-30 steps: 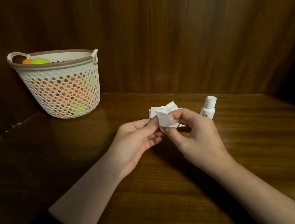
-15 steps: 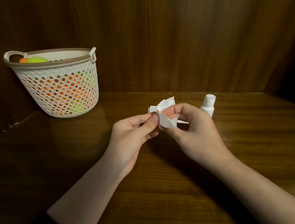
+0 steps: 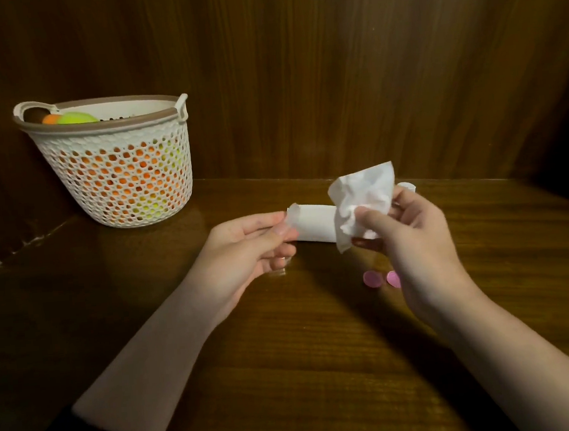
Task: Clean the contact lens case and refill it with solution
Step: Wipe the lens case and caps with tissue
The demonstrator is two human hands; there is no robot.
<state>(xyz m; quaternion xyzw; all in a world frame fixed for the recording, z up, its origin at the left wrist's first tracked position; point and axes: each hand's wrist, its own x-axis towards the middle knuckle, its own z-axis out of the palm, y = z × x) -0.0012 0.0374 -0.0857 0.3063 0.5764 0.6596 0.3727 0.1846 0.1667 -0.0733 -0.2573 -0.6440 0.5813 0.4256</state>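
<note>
Two pink caps (image 3: 372,278) lie on the wooden surface (image 3: 289,369) just left of the right hand (image 3: 412,238). That hand pinches a crumpled white tissue (image 3: 364,196); the left hand (image 3: 245,249) grips something small and clear, hard to make out. Beyond lies a white roll (image 3: 315,226), the bottle (image 3: 407,186) mostly hidden, and far left a basket (image 3: 118,181)

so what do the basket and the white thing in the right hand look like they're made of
Basket: looks like moulded plastic, matt off-white with a brown rim; the even punched holes and moulded handles point to that.
White thing in the right hand: soft tissue paper, probably; it is matt, crumpled, with thin creased edges.
</note>
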